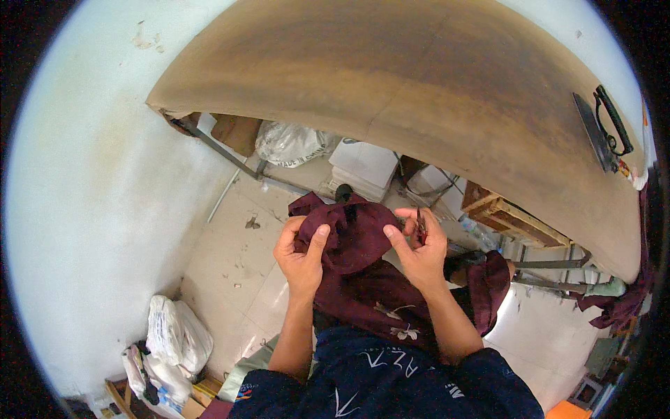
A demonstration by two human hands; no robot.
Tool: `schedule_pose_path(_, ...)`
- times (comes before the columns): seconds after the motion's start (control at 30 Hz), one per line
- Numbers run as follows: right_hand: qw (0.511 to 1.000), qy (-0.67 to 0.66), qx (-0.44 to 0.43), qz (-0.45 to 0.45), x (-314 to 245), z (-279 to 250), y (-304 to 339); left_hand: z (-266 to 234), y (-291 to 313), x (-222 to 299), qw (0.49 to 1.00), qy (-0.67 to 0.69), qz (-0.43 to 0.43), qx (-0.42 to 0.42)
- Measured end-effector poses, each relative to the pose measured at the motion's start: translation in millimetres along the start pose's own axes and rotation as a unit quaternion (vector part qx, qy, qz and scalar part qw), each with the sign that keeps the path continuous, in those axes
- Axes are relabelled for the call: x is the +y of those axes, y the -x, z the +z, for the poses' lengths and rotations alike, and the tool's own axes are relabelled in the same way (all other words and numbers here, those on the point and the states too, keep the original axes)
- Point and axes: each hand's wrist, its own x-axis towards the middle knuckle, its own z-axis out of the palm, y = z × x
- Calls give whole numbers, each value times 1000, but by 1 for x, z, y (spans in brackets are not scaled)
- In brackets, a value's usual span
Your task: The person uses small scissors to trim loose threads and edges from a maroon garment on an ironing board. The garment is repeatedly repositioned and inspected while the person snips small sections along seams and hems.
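A maroon garment [349, 241] with pale embroidered flowers lies across my lap and rises between my two hands. My left hand [300, 260] pinches its gathered edge, the thumb on top. On the other side, the thumb of my right hand [421, 251] presses the rim of a rounded, curved part of the cloth. Tucked among the fingers of that hand is a small tool with red and dark parts, apparently thread snips [421, 229]; the fingers partly cover it. The cloth between the hands is spread in a loop, with darker folds inside.
Ahead stands a wide table with a brown, stained cover [391, 77]. An iron [604, 133] rests at its right end. Beneath are a plastic bag [293, 143], stacked white sheets [363, 167] and a wooden drawer [513, 216]. White bags [178, 335] sit by the left wall.
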Motion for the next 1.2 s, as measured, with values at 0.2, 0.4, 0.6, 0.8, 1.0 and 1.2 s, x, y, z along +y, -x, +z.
schedule_pose_path(0.2, 965, -71, -229, -105, -24, -5, -41, 5, 3, 5, 985, -43, 50, -158)
schedule_pose_path(0.4, 938, -138, -308, -71, -8, -10, -47, 13, 5, 6, 976, -17, 16, -216)
schedule_pose_path(0.6, 838, -443, -218, 231, 15, -3, -27, 23, 19, -4, 987, 53, -83, -126)
schedule_pose_path(0.8, 907, -316, -185, 209, 7, -6, -25, 31, 20, -9, 984, 78, -114, -113)
schedule_pose_path(1.0, 957, -227, -181, 6, 2, 0, -23, 39, 18, -2, 993, -32, 1, -110)
schedule_pose_path(1.2, 985, -163, -57, -24, 2, 7, -18, 40, 24, -6, 987, 81, -121, -67)
